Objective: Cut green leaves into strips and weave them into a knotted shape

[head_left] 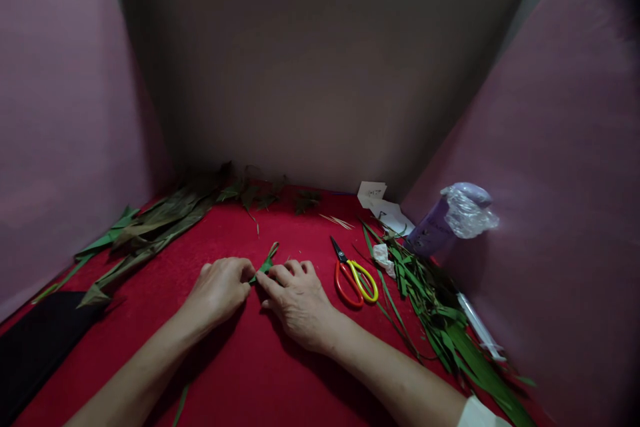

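A small folded green leaf piece (267,264) lies between my hands at the middle of the red cloth (280,373), its thin tip pointing away from me. My left hand (223,290) pinches its left side with thumb and forefinger. From the right, my right hand (297,300) grips it between thumb and forefinger, the other fingers curled. Part of the leaf piece is hidden by my fingers. To the right of my right hand rest scissors (353,273) with one red and one yellow handle, blades slightly crossed and pointing away.
Green leaf strips (425,300) and a syringe (480,327) lie along the right wall. Behind them stands a purple container (433,227) with clear plastic (470,213). Large dried leaves (160,220) and a black item (40,347) are at left. Thin sticks (337,221) and white cards (383,207) lie farther back.
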A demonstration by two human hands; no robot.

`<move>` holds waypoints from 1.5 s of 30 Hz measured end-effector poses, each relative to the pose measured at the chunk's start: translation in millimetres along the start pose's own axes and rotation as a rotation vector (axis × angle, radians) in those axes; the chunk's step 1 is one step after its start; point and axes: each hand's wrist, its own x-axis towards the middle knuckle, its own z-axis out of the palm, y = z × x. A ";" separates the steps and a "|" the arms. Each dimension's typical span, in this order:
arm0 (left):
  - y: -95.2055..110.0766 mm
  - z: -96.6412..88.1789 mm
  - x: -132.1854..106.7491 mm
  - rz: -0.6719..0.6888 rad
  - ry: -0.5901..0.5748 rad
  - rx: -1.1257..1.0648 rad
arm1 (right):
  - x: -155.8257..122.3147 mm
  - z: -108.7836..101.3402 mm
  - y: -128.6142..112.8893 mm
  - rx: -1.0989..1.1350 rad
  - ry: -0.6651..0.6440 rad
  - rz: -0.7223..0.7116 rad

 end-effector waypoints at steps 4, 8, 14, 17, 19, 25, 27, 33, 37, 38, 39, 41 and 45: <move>3.0 -1.6 -2.9 -0.022 -0.004 0.007 | 0.5 0.0 0.6 0.002 -0.004 0.002; 4.7 -1.7 -5.8 0.030 0.002 0.097 | 1.3 -0.5 1.2 -0.006 -0.010 0.002; 11.0 -1.2 -16.0 0.225 0.010 0.323 | 1.9 0.3 1.0 -0.007 0.003 0.005; 15.9 -1.7 -21.4 0.295 0.001 0.381 | 2.3 1.9 0.9 -0.009 0.008 0.009; 15.7 -3.7 -22.2 0.314 0.005 0.399 | 2.4 3.0 1.0 -0.006 0.016 0.017; 0.7 -15.7 -15.2 0.325 -0.077 0.270 | 1.8 3.7 2.6 0.016 0.033 0.017; -0.2 -17.1 -15.1 0.326 -0.063 0.278 | 1.8 3.1 3.1 0.016 0.035 0.017; 7.4 -15.1 -21.2 0.345 -0.036 0.326 | 2.1 3.6 3.3 0.017 0.035 0.003; 8.3 -13.5 -22.4 0.350 -0.019 0.324 | 2.5 5.4 2.9 0.009 0.038 0.002; 8.3 -13.1 -22.4 0.350 -0.016 0.325 | 2.7 5.8 2.8 0.005 0.038 0.000; 8.4 -12.7 -22.4 0.348 -0.013 0.328 | 3.0 6.2 2.8 0.001 0.038 -0.001; 8.4 -12.3 -22.0 0.337 -0.012 0.335 | 3.6 6.8 3.1 -0.004 0.039 0.002; 4.7 -14.1 -18.5 0.315 -0.021 0.324 | 3.7 6.6 5.0 -0.002 0.046 0.003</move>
